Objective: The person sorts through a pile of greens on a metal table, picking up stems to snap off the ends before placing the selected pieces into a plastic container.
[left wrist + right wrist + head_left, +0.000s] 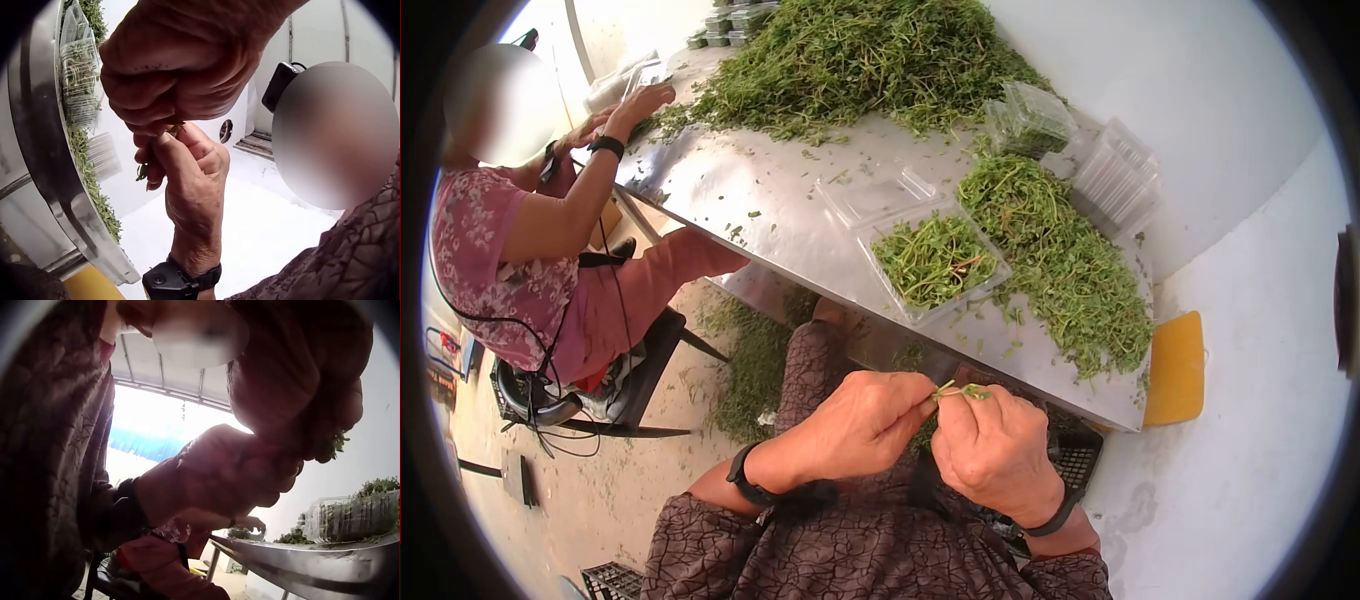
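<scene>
In the head view my left hand point(855, 425) and right hand point(997, 450) meet in front of my lap, below the table edge. Both pinch a thin green sprig point(966, 391) between thumb and fingers; its leafy end pokes out at the right hand. The left wrist view shows the sprig's leaves point(142, 172) under the right fingers, close beneath the left hand. Just beyond the hands, an open clear plastic clamshell box point(915, 315) stands on the metal table point(785, 195), filled with greens point(930, 258). A loose pile of greens point(1080, 270) lies to its right.
A large heap of greens point(870, 60) covers the table's far side. Filled clamshell boxes point(1035, 118) and a stack of clear containers point(1117, 178) stand by the wall. A yellow board point(1176, 370) leans at the right end. Another person point(520, 240) sits at the left.
</scene>
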Motion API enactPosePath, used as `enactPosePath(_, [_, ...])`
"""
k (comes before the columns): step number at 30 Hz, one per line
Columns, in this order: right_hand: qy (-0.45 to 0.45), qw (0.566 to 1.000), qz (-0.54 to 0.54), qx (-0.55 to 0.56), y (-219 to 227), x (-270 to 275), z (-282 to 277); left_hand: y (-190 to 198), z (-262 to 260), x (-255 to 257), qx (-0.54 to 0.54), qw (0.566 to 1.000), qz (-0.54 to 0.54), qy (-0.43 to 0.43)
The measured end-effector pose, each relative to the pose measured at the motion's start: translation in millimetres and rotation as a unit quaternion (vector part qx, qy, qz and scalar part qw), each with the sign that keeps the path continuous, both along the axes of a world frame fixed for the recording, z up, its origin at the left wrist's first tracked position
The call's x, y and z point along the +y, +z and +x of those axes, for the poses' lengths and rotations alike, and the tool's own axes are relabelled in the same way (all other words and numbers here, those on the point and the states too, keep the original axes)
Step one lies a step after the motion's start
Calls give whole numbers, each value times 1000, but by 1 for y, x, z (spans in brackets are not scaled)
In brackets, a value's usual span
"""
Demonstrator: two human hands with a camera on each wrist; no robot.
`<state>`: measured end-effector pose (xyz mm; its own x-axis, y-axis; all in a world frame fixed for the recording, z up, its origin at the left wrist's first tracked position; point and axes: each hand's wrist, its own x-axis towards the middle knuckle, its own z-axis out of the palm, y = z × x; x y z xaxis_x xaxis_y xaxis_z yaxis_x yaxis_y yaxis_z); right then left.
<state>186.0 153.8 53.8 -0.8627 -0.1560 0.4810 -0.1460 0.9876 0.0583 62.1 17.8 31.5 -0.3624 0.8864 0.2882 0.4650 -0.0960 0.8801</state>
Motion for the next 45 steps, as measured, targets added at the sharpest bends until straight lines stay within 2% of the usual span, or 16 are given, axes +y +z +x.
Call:
enactPosePath(6, [12,993,-115,32,3,6,-8,3,-4,0,11,999,41,-8])
enactPosePath(8, [83,965,-248,10,10,12,-11,5,-8,-3,-8,998,53,-21])
enactPosePath(11, [137,943,-299,-41,18,22,-13,8,-18,-7,-41,994,38,-89])
enactPosePath(14, [157,954,-252,-41,17,24,-15,7,-20,-8,-44,992,77,-92])
enactPosePath(15, [157,954,-252,-44,19,23,-15,6,-22,-9,-42,993,62,-93])
enactPosePath(17, [126,976,-159,-73,24,19,-16,5,-24,-9,-39,994,48,-93])
enactPosePath(20, [129,980,-140,-61,24,17,-19,3,-22,-8,-19,997,37,-71])
enactPosePath(21, [129,980,-140,-63,25,18,-21,4,-23,-8,-29,995,64,-75])
enactPosePath(23, [143,951,-271,-38,26,23,-29,5,-24,-8,-42,992,90,-80])
enactPosePath(24, [142,951,-271,-39,26,25,-31,6,-26,-9,-48,988,114,-92])
enactPosePath(26, [93,939,-330,-35,26,28,-36,11,-30,-10,-56,983,140,-107])
enactPosePath(27, [91,940,-328,-37,33,31,-39,17,-32,-12,-86,985,127,-76])
enactPosePath(29, [-60,832,-544,-88,53,41,-45,18,-36,-14,-117,985,116,-46])
enactPosePath(32, [-62,850,-519,-61,57,68,-69,6,-35,-11,-142,983,99,60])
enactPosePath(35, [-97,826,-551,-76,58,79,-95,5,-39,-15,-109,991,69,46])
enactPosePath(45, [-131,852,-500,-82,39,105,-115,-3,-45,-19,-78,992,60,84])
